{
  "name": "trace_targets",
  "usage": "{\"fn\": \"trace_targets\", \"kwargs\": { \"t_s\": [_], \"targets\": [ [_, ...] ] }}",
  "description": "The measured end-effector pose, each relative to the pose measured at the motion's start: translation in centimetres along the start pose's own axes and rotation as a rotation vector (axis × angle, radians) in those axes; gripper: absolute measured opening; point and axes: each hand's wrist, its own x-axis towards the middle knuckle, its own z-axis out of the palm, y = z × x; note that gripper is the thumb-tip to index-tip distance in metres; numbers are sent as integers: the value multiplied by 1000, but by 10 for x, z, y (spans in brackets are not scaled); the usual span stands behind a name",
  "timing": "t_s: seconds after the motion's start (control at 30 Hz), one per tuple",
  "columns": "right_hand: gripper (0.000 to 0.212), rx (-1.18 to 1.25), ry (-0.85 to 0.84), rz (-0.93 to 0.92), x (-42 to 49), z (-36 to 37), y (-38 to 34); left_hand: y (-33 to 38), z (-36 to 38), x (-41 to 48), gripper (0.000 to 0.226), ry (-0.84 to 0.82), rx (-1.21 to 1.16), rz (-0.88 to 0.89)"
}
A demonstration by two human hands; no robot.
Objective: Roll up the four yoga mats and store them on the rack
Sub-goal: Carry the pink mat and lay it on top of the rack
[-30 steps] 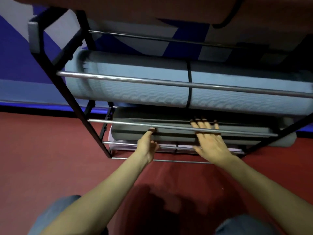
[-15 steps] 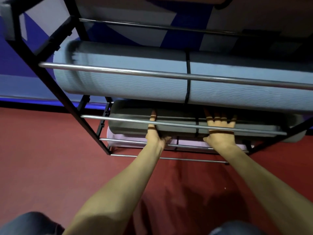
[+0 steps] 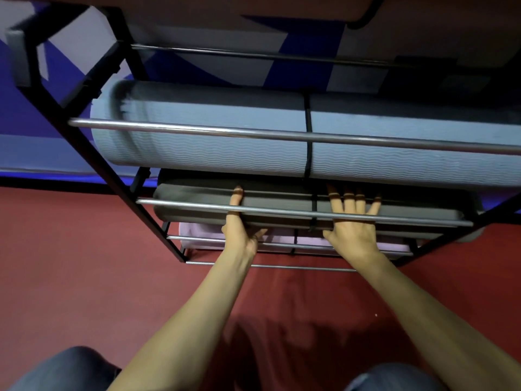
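Note:
A black metal rack point(image 3: 84, 148) with chrome rails fills the upper view. A rolled light blue mat point(image 3: 214, 153) with a black strap lies on one shelf. Below it a rolled dark grey mat point(image 3: 276, 203) lies behind a chrome rail, and a rolled lilac mat point(image 3: 197, 234) sits on the lowest shelf. A brown rolled mat point(image 3: 253, 7) shows at the top edge. My left hand point(image 3: 239, 230) and my right hand point(image 3: 352, 224) both press flat, fingers straight, against the front of the grey mat, reaching past the rail.
The rack stands on a red floor point(image 3: 70, 277) against a blue and white wall point(image 3: 22, 145). My knees in jeans point(image 3: 64, 371) show at the bottom edge.
Both hands have reached forward past the chrome rail and now press on the grey mat, which sits a little deeper on its shelf.

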Motion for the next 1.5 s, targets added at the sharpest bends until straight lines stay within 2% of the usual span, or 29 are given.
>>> {"fn": "trace_targets", "kwargs": {
  "t_s": [0.17,0.3,0.43,0.6,0.67,0.8,0.83,0.97,1.0,1.17,1.23,1.3,1.43,1.5],
  "targets": [
    [115,9,1,-2,3,2,-9,10,-4,0,109,-17,-10,-1],
    [109,-4,34,6,5,2,-8,12,-2,-3,114,-15,8,9],
    [107,-8,66,0,1,2,-6,15,-3,-3,128,-21,22,15],
    [109,-2,48,-4,5,-2,-10,18,-3,-3,127,5,-11,14],
    [109,2,33,-9,7,-3,-17,23,-6,-4,119,22,-18,16],
    [106,55,37,-45,12,-3,-33,36,-9,-8,76,31,-15,24],
    [105,68,32,-50,15,-3,-36,39,-9,-8,73,45,-26,24],
    [107,146,-40,-44,24,-4,-42,47,-6,-9,102,28,-58,33],
    [107,147,-69,-48,23,-5,-43,47,-7,-8,100,24,-55,34],
    [118,91,-165,-89,22,-14,-41,41,-13,1,58,-111,-17,29],
    [116,109,-189,-69,22,-16,-38,39,-12,2,58,-131,-29,27],
    [109,129,-207,-56,22,-22,-35,37,-9,-1,68,-85,-45,47],
    [90,268,-284,-54,26,-23,-25,33,-1,-7,44,-123,-5,56],
    [89,242,-271,-55,26,-20,-22,32,1,-9,42,-151,20,63]
  ]
}}
